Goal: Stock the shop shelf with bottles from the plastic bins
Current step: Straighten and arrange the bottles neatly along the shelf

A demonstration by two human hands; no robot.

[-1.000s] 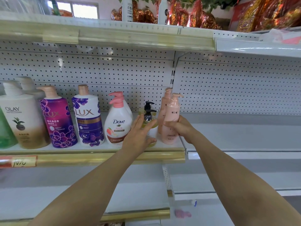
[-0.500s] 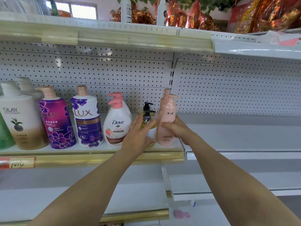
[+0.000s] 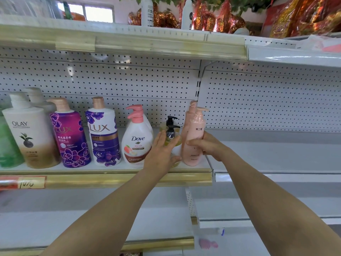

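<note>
Gripping the pink pump bottle (image 3: 197,124) round its waist, the right hand (image 3: 206,145) has its fingers curled across the front of the smooth plastic. The bottle stands upright at the right end of the shelf (image 3: 110,180), just in front of a second pink bottle (image 3: 191,113) of the same tall, round-shouldered shape.

The left hand (image 3: 162,152) is spread wide. Its fingers are straight and laid against the small yellow bottle (image 3: 171,133), and its thumb reaches out low towards the pink one; it curls round nothing. That bottle is squat and clear, with a black pump whose neck is wrapped in glossy film. A twin with the same black pump (image 3: 170,119) stands close behind it.

To the left, along the same shelf, runs a row of larger pump bottles:
- A bulbous white Dove bottle (image 3: 137,141) with a coral pump.
- A white and purple LUX bottle (image 3: 104,133) with a flower print.
- A magenta LUX bottle (image 3: 70,137).
- A cream and gold OLAY bottle (image 3: 29,133).
- A green bottle (image 3: 7,145), blurred at the edge of the view.

The shelf has a shiny gold front strip carrying a handwritten price tag (image 3: 31,182). Behind the bottles is a white perforated metal back panel (image 3: 129,84). A pink comb (image 3: 208,243) lies on a lower shelf, and crinkled red and gold packets (image 3: 304,15) crowd the top shelf.
</note>
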